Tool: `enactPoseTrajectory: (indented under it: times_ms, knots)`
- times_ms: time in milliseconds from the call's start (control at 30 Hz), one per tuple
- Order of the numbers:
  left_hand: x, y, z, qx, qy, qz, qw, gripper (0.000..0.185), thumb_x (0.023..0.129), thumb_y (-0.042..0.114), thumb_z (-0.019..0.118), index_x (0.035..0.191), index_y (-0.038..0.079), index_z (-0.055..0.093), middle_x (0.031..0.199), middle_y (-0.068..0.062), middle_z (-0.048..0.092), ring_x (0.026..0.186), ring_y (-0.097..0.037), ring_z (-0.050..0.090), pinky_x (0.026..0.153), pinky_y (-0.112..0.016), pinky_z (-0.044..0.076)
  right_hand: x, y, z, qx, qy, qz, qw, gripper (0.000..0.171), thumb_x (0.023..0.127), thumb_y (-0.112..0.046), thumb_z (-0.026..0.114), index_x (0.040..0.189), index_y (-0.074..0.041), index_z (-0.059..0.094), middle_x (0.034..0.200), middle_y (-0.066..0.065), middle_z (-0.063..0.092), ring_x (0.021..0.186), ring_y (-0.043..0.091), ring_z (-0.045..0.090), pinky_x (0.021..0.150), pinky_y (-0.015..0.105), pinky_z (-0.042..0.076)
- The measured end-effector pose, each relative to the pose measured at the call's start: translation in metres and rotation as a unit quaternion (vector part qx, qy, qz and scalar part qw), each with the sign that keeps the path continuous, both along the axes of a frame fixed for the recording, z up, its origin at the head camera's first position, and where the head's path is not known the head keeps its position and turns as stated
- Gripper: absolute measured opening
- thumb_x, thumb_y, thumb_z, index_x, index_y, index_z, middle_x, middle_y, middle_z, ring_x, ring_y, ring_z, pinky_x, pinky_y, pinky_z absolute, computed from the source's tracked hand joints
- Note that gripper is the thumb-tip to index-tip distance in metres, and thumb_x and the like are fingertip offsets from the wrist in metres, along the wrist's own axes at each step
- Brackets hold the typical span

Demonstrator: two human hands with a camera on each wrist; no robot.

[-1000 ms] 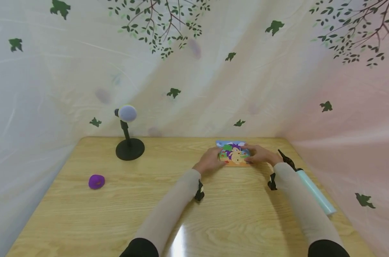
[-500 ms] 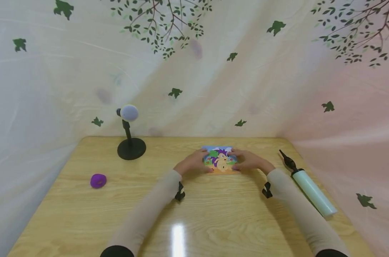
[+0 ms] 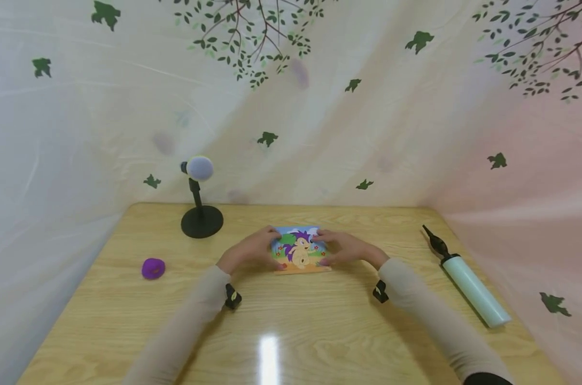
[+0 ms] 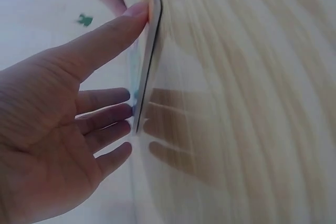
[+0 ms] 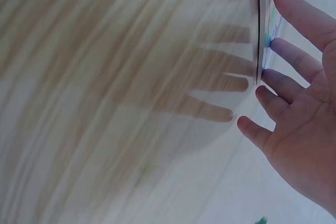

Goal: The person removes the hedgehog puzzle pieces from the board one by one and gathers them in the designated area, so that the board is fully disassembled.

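Slid nearer, puzzle board [image 3: 300, 251] sits between straight fingers of left hand [image 3: 247, 251] and right hand [image 3: 348, 250].

A pale wooden table [image 3: 127, 321], glossy with 1 light glare, stands against white leaf-printed drapes [image 3: 367, 107].

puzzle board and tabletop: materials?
Puzzle board: looks like thin wood or pressed card with a glossy printed cartoon face; the wrist views show a thin, stiff, dark-edged slab. Table: light wood or wood-look laminate, glossy; grain lines and a lamp glare show.
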State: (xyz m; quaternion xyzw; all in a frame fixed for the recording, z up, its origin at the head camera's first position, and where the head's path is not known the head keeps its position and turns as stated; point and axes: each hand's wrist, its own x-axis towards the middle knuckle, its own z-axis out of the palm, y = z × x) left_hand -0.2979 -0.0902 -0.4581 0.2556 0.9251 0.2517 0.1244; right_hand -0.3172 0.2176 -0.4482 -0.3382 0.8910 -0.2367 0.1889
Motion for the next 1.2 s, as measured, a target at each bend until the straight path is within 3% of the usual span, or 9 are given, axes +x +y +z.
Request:
enactPoseTrajectory:
  times_ms: [233, 600, 833, 1200]
  knots:
    - [0.007, -0.042, -0.002, -0.031, 0.020, -0.014, 0.9992, 0.091, 0.077, 0.048, 0.087, 0.147, 0.002, 0.050, 0.151, -0.017, 0.045, 0.137, -0.033, 0.048, 0.119, -0.049, 0.039, 0.011, -0.037, -0.001, -0.021, -0.007, 0.015, 1.000, 0.071, 0.091, -0.032, 0.077, 0.152, -0.009, 0.048, 0.167, 0.019, 0.026, 0.155, 0.041, 0.022, 0.124, 0.062, 0.021]
    - [0.024, -0.090, 0.006, 0.007, 0.015, -0.015, 0.9997, 0.090, 0.074, 0.036, 0.091, 0.143, -0.005, 0.051, 0.147, -0.022, 0.044, 0.134, -0.040, 0.049, 0.116, -0.054, 0.041, 0.021, -0.082, -0.006, -0.004, 0.015, 0.022, 1.000, 0.072, 0.091, -0.040, 0.076, 0.153, -0.014, 0.047, 0.168, 0.012, 0.027, 0.156, 0.034, 0.023, 0.126, 0.055, 0.022]
    - [0.023, -0.105, 0.003, 0.007, 0.020, -0.021, 0.9995, 0.090, 0.074, 0.037, 0.090, 0.144, -0.004, 0.051, 0.147, -0.024, 0.045, 0.135, -0.042, 0.048, 0.116, -0.055, 0.040, 0.026, -0.095, -0.003, 0.001, 0.022, 0.019, 1.000, 0.072, 0.092, -0.040, 0.075, 0.153, -0.014, 0.047, 0.168, 0.012, 0.027, 0.156, 0.034, 0.022, 0.126, 0.054, 0.022]
    - [0.023, -0.107, 0.002, 0.019, 0.014, -0.016, 0.9996, 0.090, 0.073, 0.036, 0.091, 0.144, -0.004, 0.051, 0.147, -0.024, 0.045, 0.136, -0.043, 0.047, 0.117, -0.057, 0.039, 0.023, -0.099, -0.002, -0.003, 0.022, 0.014, 1.000, 0.072, 0.091, -0.041, 0.076, 0.151, -0.013, 0.050, 0.167, 0.013, 0.029, 0.155, 0.036, 0.024, 0.125, 0.057, 0.023]
